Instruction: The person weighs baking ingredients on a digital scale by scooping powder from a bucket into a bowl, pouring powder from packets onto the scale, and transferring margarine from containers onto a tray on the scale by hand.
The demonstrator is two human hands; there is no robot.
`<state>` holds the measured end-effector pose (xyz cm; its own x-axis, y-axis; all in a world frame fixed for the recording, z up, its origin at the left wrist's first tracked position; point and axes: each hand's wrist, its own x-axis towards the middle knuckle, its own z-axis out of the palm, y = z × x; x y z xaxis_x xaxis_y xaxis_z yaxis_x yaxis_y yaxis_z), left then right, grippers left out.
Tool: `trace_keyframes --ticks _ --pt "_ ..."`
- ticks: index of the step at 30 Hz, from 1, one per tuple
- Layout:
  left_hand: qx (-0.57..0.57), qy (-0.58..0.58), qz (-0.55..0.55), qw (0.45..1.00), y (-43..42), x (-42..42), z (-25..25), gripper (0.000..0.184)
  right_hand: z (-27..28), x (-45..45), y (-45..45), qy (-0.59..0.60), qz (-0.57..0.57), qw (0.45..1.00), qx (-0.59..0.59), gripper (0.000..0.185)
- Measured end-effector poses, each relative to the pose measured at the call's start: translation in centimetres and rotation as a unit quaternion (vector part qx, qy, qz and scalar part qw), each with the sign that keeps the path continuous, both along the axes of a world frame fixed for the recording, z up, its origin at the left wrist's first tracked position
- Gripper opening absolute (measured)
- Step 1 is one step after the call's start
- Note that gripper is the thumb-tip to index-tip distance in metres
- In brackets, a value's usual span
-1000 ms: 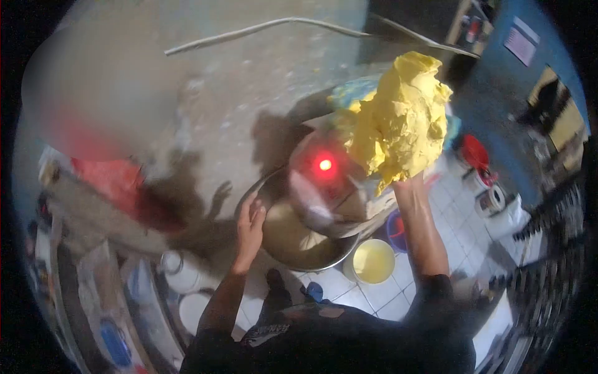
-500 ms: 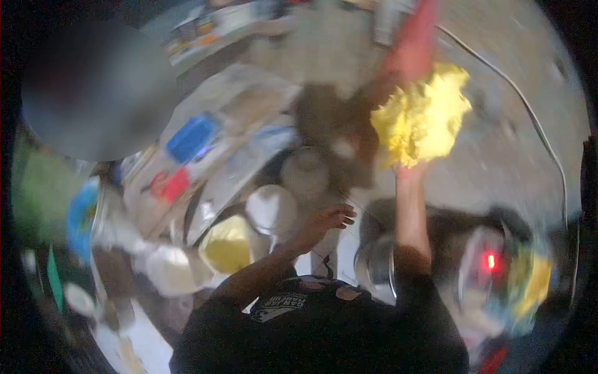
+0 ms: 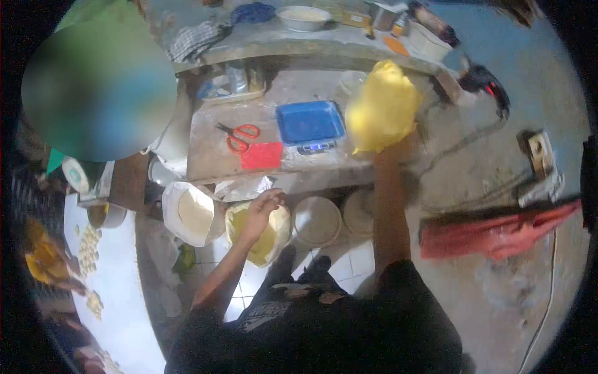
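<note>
A large, soft yellow lump (image 3: 385, 109), looking like margarine or dough, rests on my right hand (image 3: 394, 144). Most of that hand is hidden behind the lump, held up over the right part of the work table. My left hand (image 3: 266, 209) is raised above a lined tub of yellow stuff (image 3: 258, 240), holding nothing, its fingers loosely bent and apart. Left of the lump, a blue tray (image 3: 310, 123) sits on a digital scale (image 3: 316, 148). Red-handled scissors (image 3: 240, 136) and a red flat piece (image 3: 261, 156) lie beside the scale.
White buckets (image 3: 316, 221) and a tub of pale powder (image 3: 194, 215) stand below the table's front edge. A shelf (image 3: 299, 48) behind holds a white bowl (image 3: 303, 17). At left, small dough pieces lie on a white table (image 3: 115, 280), with another person's hand near. A red cloth (image 3: 498, 230) hangs right.
My view has swung from the wall at right to the work table, scale and tubs. The yellow lump has come along on my right hand. My left hand is now over the yellow tub.
</note>
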<state>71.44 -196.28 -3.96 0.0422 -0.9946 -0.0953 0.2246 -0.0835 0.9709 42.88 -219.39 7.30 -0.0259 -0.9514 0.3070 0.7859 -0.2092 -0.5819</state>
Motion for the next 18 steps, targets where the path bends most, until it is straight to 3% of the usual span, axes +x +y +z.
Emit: trace_keyframes --ticks 5,9,11,14,18 --pt "-0.001 -0.005 0.1 0.995 -2.1 1.5 0.0 0.029 -3.0 6.2 -6.1 0.034 0.086 0.996 0.018 0.055" --pt "0.002 -0.054 0.153 0.987 -5.6 1.8 -0.3 0.03 -2.4 8.9 -8.6 0.033 0.165 0.981 0.094 0.06" --pt "0.012 -0.083 0.17 0.982 -7.9 2.0 -0.8 0.033 -3.2 9.2 -10.5 0.039 0.264 0.96 0.082 0.06" --pt "-0.005 -0.126 0.218 0.968 -12.4 0.9 -0.9 0.034 -4.9 8.9 -12.8 0.082 0.28 0.944 0.156 0.064" --pt "0.016 -0.083 0.242 0.967 -17.3 -0.5 -2.2 0.039 -7.7 8.5 -15.2 0.132 0.277 0.933 0.19 0.069"
